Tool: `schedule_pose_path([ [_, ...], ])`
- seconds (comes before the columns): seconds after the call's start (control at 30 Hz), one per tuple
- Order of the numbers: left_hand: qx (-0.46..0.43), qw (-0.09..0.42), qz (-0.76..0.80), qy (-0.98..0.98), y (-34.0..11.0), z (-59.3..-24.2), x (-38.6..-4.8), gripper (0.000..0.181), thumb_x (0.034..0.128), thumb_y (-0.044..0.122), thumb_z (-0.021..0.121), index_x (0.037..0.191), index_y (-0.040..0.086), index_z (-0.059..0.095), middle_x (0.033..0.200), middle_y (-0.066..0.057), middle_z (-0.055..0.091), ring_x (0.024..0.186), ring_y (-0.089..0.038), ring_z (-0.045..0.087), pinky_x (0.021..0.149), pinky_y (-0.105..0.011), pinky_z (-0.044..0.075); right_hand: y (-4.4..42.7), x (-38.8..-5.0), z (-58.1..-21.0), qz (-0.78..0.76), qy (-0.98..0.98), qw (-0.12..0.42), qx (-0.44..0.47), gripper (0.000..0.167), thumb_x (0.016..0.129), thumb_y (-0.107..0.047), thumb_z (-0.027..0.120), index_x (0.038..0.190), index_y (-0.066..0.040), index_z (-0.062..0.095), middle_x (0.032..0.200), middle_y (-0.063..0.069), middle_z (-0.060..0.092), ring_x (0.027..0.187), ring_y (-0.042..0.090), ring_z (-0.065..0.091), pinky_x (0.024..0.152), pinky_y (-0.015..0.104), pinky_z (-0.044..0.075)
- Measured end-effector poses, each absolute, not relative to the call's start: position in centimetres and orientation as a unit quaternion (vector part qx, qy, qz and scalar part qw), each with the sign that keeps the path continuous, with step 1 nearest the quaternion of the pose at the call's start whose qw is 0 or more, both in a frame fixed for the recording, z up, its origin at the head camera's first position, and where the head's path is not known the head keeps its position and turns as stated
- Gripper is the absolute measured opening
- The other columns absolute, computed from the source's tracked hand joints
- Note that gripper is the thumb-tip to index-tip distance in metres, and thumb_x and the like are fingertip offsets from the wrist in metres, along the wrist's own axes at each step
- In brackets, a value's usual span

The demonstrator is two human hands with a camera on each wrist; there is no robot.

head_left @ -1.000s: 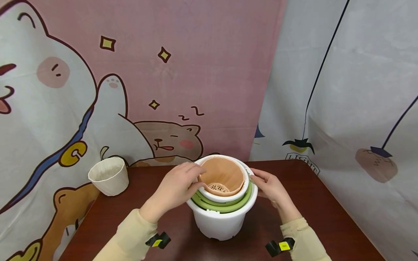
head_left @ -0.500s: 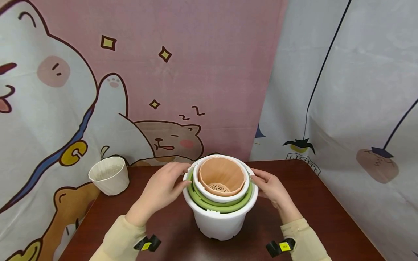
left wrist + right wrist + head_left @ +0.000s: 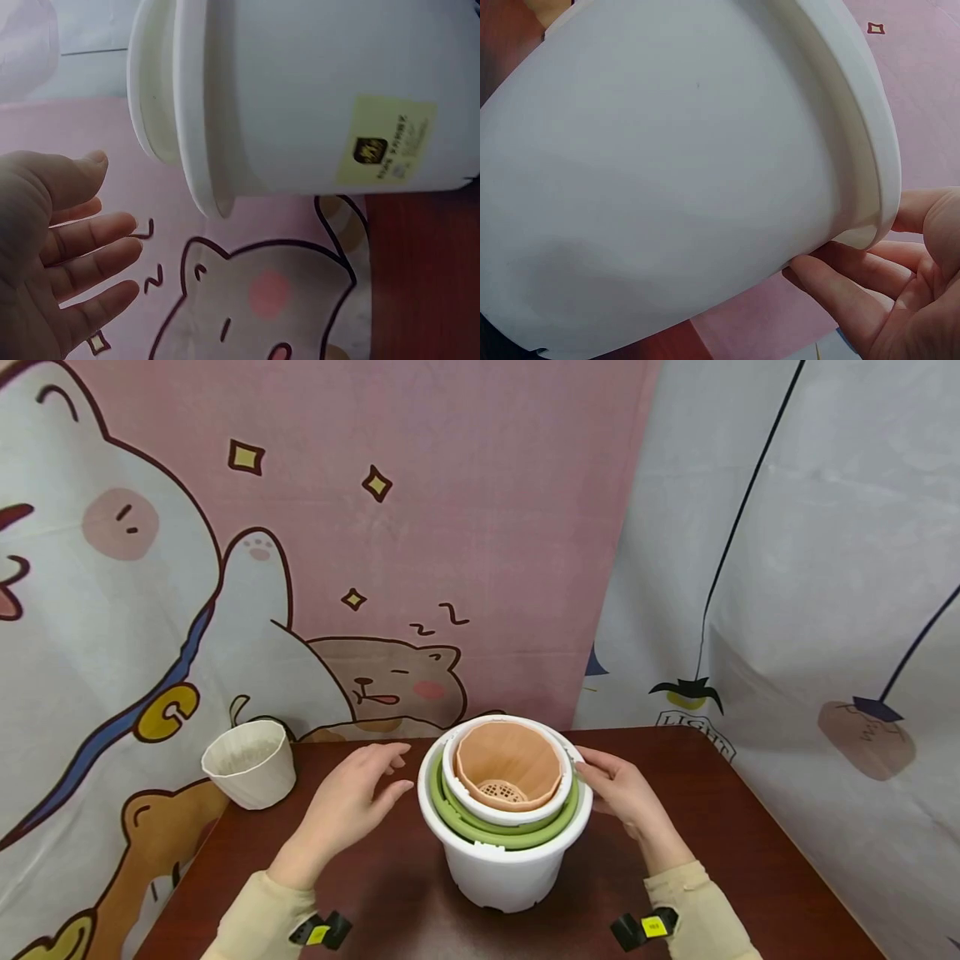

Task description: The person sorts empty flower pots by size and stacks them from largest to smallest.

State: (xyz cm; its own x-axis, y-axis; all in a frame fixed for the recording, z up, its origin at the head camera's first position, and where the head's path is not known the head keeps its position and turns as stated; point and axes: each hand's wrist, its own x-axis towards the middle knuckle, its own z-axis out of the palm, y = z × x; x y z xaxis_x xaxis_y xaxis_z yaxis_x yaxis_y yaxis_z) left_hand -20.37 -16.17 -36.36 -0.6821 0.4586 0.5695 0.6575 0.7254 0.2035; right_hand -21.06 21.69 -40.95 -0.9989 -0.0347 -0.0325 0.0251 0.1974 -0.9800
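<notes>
Several flowerpots stand nested together at the middle of the table in the head view. The outermost is a large white flowerpot (image 3: 504,878); inside it sit a green pot (image 3: 510,842), a smaller white pot (image 3: 504,817) and an orange pot (image 3: 510,756) with a perforated bottom. My right hand (image 3: 624,793) grips the large pot's rim at its right side; in the right wrist view, fingers (image 3: 847,300) curl under the rim. My left hand (image 3: 337,806) hovers left of the stack, apart from it. Its relaxed, spread fingers (image 3: 94,266) hold nothing in the left wrist view.
A cream-white pot (image 3: 252,768) stands alone at the table's back left corner, tilted in view. The dark red-brown table (image 3: 712,827) ends at a pink cartoon cloth (image 3: 480,568) behind and a pale cloth (image 3: 795,568) on the right.
My left hand has let go of the orange pot's left rim and drawn away leftward, off the stack. The right hand and the pots have stayed in place.
</notes>
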Motion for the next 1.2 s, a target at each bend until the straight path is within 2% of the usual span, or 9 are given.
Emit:
schedule_pose_path([
  [0.47,-0.261,0.216,-0.216,-0.916,-19.0,-39.1,-21.5,0.05,0.0831,0.016,0.081,0.127,0.002,0.061,0.103,-0.008,0.067,0.092,-0.023,0.065,0.079,-0.042,0.054,21.6,-20.9,-40.9,-0.628,0.778,0.022,-0.006,0.055,0.099,-0.027,0.061,0.145,0.0,0.047,0.138,0.025,0.053,0.105,0.026,0.067,0.08,0.043,0.058],
  [0.9,-0.197,0.155,-0.221,-0.943,-23.1,-41.2,-23.4,0.057,0.0863,0.023,0.078,0.131,-0.004,0.056,0.118,-0.021,0.065,0.108,-0.038,0.061,0.091,-0.055,0.049,21.6,-21.1,-41.0,-0.632,0.775,0.024,-0.008,0.054,0.099,-0.025,0.061,0.145,0.0,0.047,0.138,0.026,0.053,0.102,0.026,0.068,0.079,0.043,0.058],
  [1.2,-0.143,0.138,-0.234,-0.952,-26.3,-42.9,-24.5,0.066,0.0851,0.025,0.078,0.135,-0.008,0.05,0.121,-0.028,0.061,0.112,-0.046,0.057,0.093,-0.06,0.045,21.7,-21.1,-40.9,-0.63,0.776,0.024,-0.004,0.053,0.1,-0.024,0.061,0.145,-0.001,0.047,0.138,0.025,0.053,0.103,0.026,0.067,0.079,0.043,0.058],
])
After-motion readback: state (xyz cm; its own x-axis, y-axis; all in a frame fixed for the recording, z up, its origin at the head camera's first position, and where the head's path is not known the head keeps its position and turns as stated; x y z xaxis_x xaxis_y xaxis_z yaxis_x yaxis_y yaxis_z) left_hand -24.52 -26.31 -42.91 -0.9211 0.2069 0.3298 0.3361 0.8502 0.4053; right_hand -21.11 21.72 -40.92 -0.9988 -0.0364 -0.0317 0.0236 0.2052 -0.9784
